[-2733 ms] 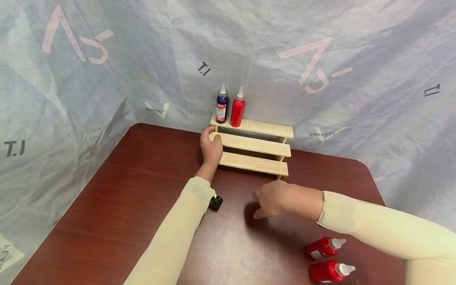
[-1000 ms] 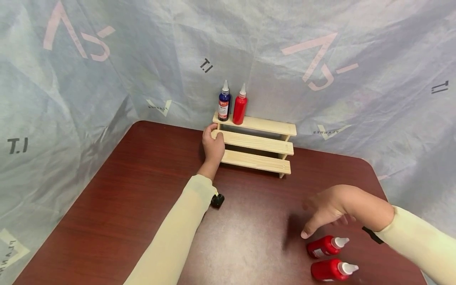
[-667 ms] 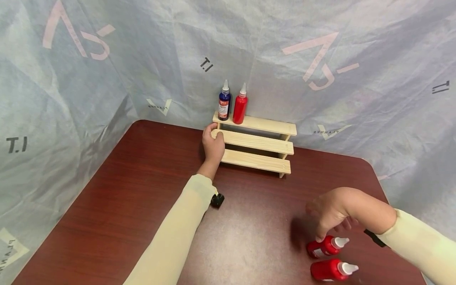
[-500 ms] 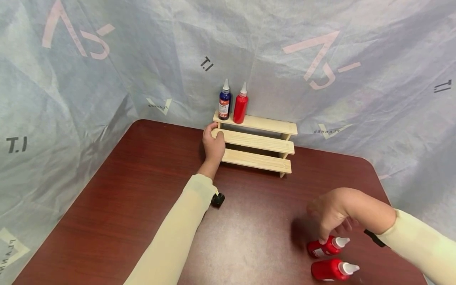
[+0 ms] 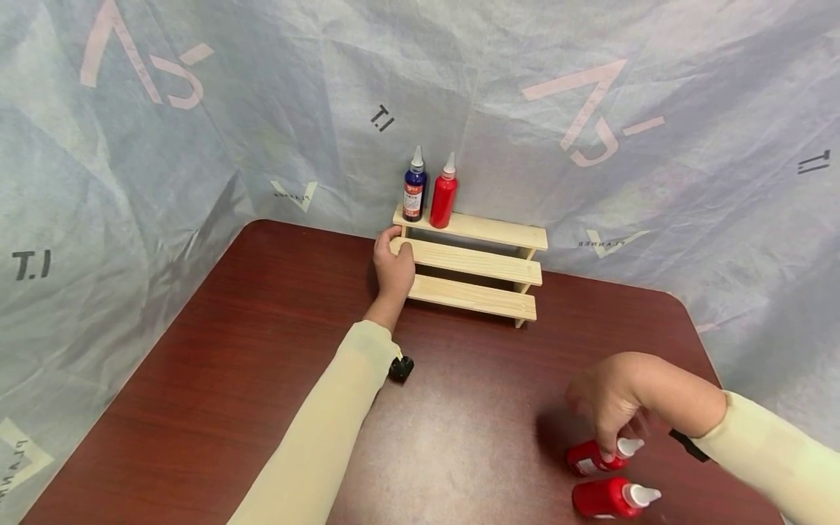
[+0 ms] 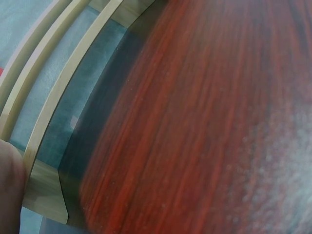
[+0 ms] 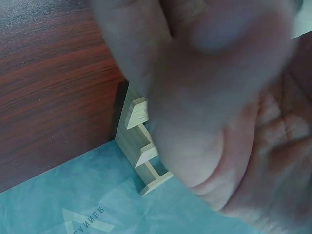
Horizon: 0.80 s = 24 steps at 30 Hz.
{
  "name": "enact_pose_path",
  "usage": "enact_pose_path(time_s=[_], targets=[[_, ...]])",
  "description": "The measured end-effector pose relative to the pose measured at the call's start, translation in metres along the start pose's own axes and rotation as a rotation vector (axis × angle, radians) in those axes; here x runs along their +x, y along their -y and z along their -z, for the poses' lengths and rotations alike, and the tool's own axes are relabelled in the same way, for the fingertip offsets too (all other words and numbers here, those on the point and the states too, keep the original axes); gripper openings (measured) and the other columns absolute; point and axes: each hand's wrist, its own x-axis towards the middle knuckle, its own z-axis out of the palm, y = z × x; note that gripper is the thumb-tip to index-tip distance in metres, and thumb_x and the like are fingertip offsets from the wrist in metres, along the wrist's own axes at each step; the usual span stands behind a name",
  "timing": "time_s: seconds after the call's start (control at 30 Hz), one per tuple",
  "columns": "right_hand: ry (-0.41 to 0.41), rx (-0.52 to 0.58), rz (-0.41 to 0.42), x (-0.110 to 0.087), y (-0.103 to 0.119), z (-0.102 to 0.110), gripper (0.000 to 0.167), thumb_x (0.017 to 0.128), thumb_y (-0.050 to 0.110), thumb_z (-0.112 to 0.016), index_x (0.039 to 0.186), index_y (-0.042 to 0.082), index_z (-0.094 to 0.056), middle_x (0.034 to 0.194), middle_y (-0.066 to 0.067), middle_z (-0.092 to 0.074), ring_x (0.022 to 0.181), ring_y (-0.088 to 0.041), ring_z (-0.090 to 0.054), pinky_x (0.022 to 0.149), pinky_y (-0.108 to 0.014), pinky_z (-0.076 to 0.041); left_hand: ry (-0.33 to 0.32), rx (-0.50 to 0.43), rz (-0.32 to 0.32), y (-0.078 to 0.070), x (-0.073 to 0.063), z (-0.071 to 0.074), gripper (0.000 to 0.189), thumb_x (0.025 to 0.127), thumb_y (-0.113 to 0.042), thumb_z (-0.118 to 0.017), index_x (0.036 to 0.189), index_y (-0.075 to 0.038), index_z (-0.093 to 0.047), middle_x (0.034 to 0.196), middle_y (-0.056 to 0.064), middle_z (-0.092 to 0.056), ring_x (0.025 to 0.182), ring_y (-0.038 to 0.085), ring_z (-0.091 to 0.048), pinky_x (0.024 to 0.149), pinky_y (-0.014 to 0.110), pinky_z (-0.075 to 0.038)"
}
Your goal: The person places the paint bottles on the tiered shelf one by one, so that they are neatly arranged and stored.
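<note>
The left grip [image 5: 394, 271] is curled round the left end of the wooden rack [image 5: 475, 260], while the right grip [image 5: 613, 399], its thumb on the red bottle [image 5: 583, 459] lying on the tabletop [image 5: 472, 408], fingers too hidden to tell its hold, best pinches the body squarely, clear of the second bottle [image 5: 599, 498].

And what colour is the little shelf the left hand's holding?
The shelf is pale, yellowish wood; the head view shows it best.

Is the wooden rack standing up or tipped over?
Standing: the wooden rack rises like steps from the table, and a blue bottle and a red bottle stand upright on its top shelf.
</note>
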Motion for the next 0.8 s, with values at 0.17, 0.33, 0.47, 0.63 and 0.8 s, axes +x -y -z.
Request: enact_pose_path(time_s=[0.17, 0.33, 0.47, 0.63, 0.8], targets=[[0.014, 0.036, -0.001, 0.0008, -0.0006, 0.0003, 0.073, 0.059, 0.016, -0.094, 0.125, 0.011, -0.067, 0.115, -0.004, -0.066, 0.089, -0.021, -0.066, 0.073, -0.046, -0.064, -0.002, 0.001, 0.001, 0.0003, -0.0001, 0.0004, 0.037, 0.096, -0.002, -0.055, 0.132, -0.003, -0.066, 0.138, 0.014, -0.063, 0.136, 0.025, -0.056, 0.119, 0.040, -0.043], [0.017, 0.055, -0.014, -0.0013, 0.0008, 0.0002, 0.061, 0.059, 0.013, -0.094, 0.114, 0.014, -0.069, 0.103, -0.002, -0.067, 0.080, -0.021, -0.066, 0.070, -0.046, -0.064, 0.001, 0.001, 0.008, 0.0006, 0.0011, 0.0003, 0.037, 0.097, -0.003, -0.055, 0.132, -0.005, -0.066, 0.138, 0.013, -0.062, 0.136, 0.024, -0.055, 0.119, 0.040, -0.043], [0.010, 0.057, -0.038, -0.0043, 0.0037, -0.0016, 0.044, 0.062, 0.011, -0.092, 0.099, 0.016, -0.069, 0.087, -0.002, -0.066, 0.066, -0.022, -0.067, 0.065, -0.045, -0.064, 0.002, -0.003, 0.008, -0.0002, 0.0022, 0.0010, 0.037, 0.097, -0.003, -0.055, 0.132, -0.005, -0.066, 0.138, 0.012, -0.062, 0.136, 0.023, -0.055, 0.119, 0.040, -0.043], [-0.004, 0.099, -0.079, -0.0068, 0.0056, -0.0009, 0.033, 0.067, 0.006, -0.089, 0.091, 0.015, -0.068, 0.084, -0.008, -0.065, 0.062, -0.031, -0.069, 0.064, -0.054, -0.064, -0.002, -0.009, 0.015, -0.0014, 0.0017, 0.0023, 0.037, 0.096, -0.002, -0.055, 0.132, -0.005, -0.066, 0.139, 0.012, -0.062, 0.136, 0.023, -0.055, 0.119, 0.040, -0.043], [-0.010, 0.052, -0.074, -0.0082, 0.0043, 0.0009, 0.028, 0.068, 0.009, -0.087, 0.086, 0.017, -0.067, 0.082, -0.006, -0.064, 0.057, -0.029, -0.067, 0.059, -0.051, -0.063, 0.017, -0.012, 0.029, -0.0009, 0.0009, 0.0020, 0.038, 0.097, -0.004, -0.055, 0.133, -0.006, -0.065, 0.141, 0.011, -0.061, 0.138, 0.022, -0.053, 0.120, 0.039, -0.042]])
